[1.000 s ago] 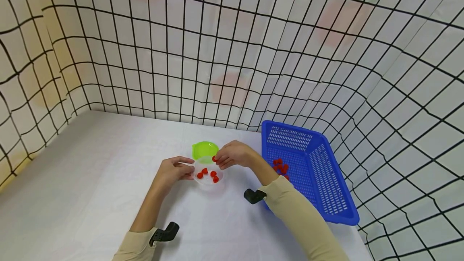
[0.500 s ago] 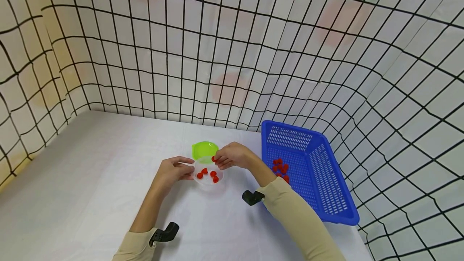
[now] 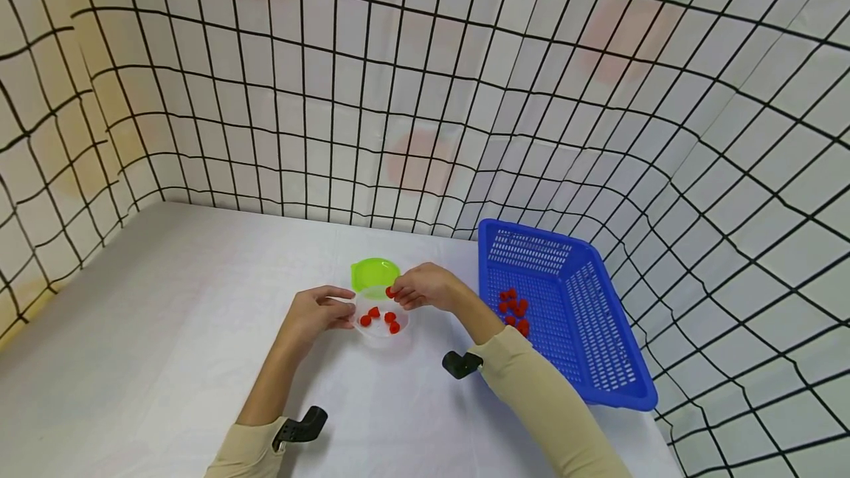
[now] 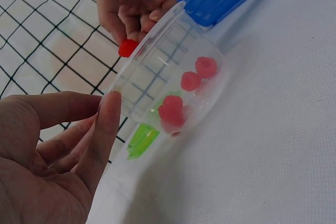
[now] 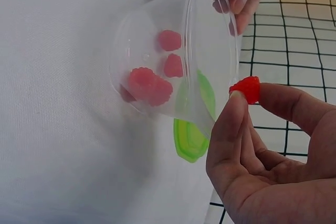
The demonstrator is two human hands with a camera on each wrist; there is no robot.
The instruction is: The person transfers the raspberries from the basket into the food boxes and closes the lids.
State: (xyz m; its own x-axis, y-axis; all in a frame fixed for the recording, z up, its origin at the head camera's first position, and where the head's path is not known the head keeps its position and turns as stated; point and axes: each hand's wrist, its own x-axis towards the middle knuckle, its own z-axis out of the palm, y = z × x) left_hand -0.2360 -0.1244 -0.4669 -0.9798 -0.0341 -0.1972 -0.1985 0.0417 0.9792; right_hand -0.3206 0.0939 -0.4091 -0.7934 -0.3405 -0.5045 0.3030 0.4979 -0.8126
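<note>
A clear plastic bowl (image 3: 381, 336) stands on the white table with several red raspberries (image 4: 172, 111) lying in its bottom. My left hand (image 3: 323, 313) pinches the bowl's rim on its left side, thumb and fingers meeting at the edge in the left wrist view. Over the bowl's far right rim, my right hand (image 3: 427, 286) pinches one raspberry (image 5: 249, 88) between thumb and forefinger. A bright green dish (image 3: 375, 272) lies on the table just behind the bowl.
To the right sits a blue perforated basket (image 3: 600, 316) holding several more raspberries (image 3: 511, 306), partly behind the right forearm. Black grid mesh (image 3: 412, 94) backed by white cloth rises behind and at both sides of the table (image 3: 166, 301).
The right hand has lowered very slightly at the bowl's rim, still pinching the raspberry. The right forearm has shifted a little left, uncovering more raspberries in the basket. The left hand stays put.
</note>
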